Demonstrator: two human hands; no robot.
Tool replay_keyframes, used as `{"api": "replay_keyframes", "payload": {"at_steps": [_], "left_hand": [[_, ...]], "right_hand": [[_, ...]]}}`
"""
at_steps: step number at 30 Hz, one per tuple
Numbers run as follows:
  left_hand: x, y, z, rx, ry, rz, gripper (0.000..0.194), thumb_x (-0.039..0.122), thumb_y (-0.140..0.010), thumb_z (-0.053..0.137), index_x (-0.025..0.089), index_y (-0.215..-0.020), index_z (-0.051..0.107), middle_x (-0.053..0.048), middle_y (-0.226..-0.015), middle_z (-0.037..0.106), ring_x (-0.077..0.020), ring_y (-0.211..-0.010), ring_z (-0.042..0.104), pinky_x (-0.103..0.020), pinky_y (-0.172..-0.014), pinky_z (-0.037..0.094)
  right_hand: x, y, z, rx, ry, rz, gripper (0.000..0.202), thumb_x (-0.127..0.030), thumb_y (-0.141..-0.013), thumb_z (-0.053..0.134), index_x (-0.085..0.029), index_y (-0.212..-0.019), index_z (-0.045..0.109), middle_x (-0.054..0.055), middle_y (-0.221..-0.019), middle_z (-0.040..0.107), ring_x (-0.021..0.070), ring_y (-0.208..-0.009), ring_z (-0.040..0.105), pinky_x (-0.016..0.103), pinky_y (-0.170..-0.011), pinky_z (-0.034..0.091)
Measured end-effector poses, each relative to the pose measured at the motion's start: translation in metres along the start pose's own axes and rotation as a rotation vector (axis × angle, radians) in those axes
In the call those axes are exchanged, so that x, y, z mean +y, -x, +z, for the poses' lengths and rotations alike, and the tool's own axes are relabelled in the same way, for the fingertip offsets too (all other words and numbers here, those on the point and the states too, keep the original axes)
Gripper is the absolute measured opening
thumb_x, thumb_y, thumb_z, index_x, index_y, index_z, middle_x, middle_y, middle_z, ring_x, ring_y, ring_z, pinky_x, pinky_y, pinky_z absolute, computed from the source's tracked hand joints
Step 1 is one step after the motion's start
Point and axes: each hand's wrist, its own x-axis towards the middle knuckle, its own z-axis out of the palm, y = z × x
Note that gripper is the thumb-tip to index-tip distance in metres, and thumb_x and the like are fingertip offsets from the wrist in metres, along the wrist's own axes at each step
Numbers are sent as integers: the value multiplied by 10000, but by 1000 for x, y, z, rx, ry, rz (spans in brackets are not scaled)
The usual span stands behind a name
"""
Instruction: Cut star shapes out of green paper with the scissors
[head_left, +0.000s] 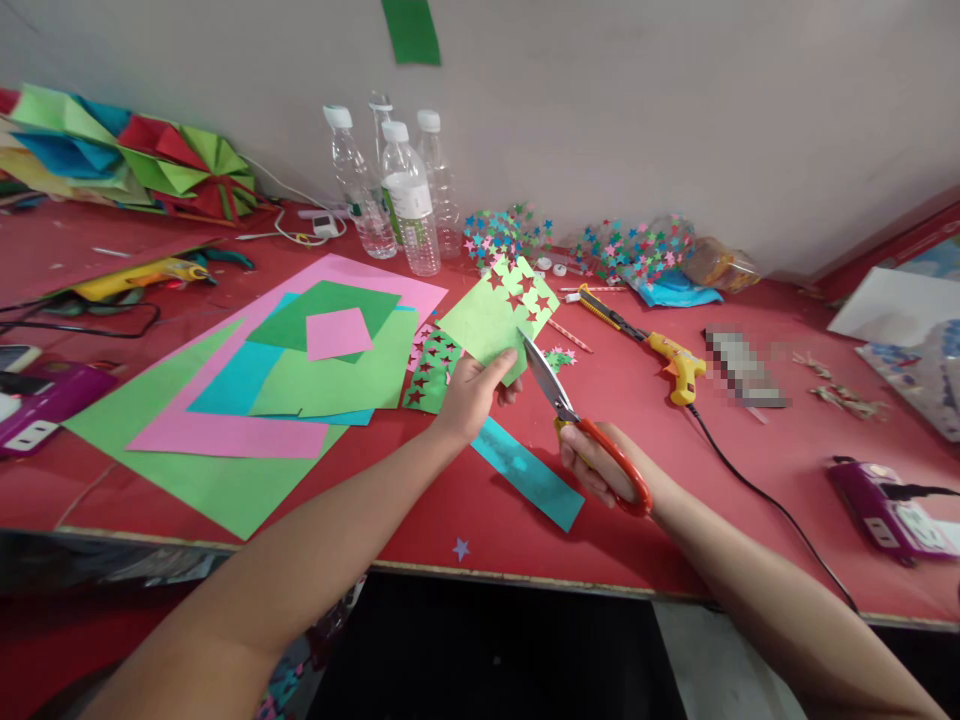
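My left hand [476, 395] grips a light green sheet of craft paper [480, 315] by its lower edge, thumb on top. Star-shaped holes run along the sheet's far end. In my right hand [592, 460] is a pair of scissors [551, 375] with red handles; the tips of the blades touch or nearly touch the sheet's right edge, and I cannot tell if they bite into it. Below my hands lies a teal paper strip [529, 475]. Just left of my left hand is a darker green piece with star holes [431, 375].
Coloured sheets [225, 440] overlap on the left of the red table [637, 560]. Clear plastic bottles [412, 205] stand by the wall, near bags of small stars [637, 245]. A yellow glue gun [675, 365], its cord trailing forward, and a purple power strip [892, 510] lie right.
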Motion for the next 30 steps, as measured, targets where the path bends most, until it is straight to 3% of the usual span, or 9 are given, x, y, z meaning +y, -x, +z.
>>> {"api": "replay_keyframes", "payload": {"at_steps": [16, 23, 30], "left_hand": [[2, -5, -5, -7, 34, -24, 308, 337, -823, 577, 153, -576, 596, 11, -489, 584, -66, -403, 501, -200, -406, 383], [11, -9, -5, -76, 162, -144, 230, 365, -789, 625, 135, -774, 626, -10, -598, 660, -89, -409, 564, -205, -393, 408], [9, -15, -7, 5, 329, -201, 130, 209, -675, 689, 155, -703, 574, 47, -570, 566, -21, -440, 469, -152, -407, 331]], "right_hand": [[-7, 0, -8, 55, 27, 81, 494, -645, -833, 511, -200, -621, 469, -77, -287, 392, 64, -251, 325, 216, -351, 260], [-13, 0, -9, 111, 44, 99, 486, -633, -812, 533, -201, -603, 458, -81, -291, 387, 63, -254, 319, 224, -359, 250], [-11, -1, -10, 156, 50, 118, 428, -581, -797, 584, -198, -635, 480, -88, -299, 374, 70, -265, 305, 230, -369, 240]]}}
